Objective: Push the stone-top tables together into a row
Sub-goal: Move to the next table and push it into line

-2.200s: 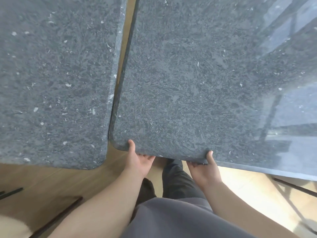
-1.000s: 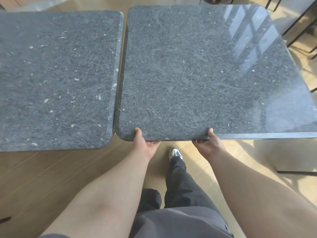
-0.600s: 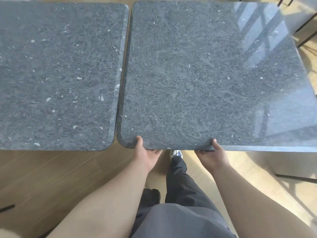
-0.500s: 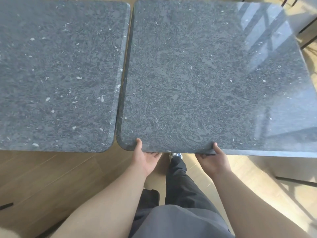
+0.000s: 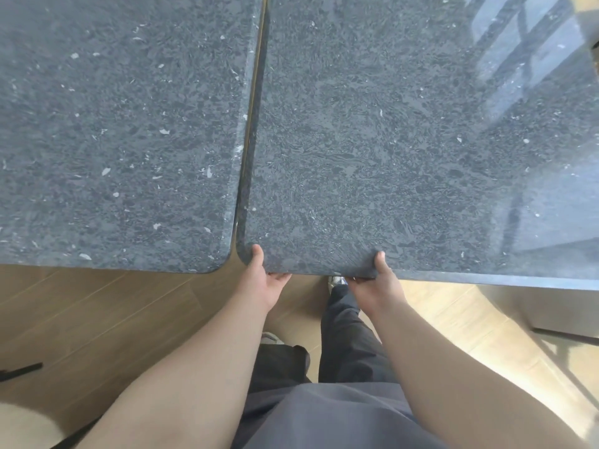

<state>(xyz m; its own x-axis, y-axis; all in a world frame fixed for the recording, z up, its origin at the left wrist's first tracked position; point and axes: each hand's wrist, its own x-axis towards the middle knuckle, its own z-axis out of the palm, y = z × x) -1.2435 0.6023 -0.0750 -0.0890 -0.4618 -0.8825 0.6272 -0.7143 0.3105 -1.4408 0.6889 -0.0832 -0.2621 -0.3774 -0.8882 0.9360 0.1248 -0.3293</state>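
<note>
Stone of the left table (image 5: 116, 134) lay just beside the right table (image 5: 405, 140), a thin gap between them. Left hand (image 5: 264, 283) gripped the right table's near edge by its rounded corner, thumb on top; right hand (image 5: 377, 283) gripped the same edge alongside.
</note>
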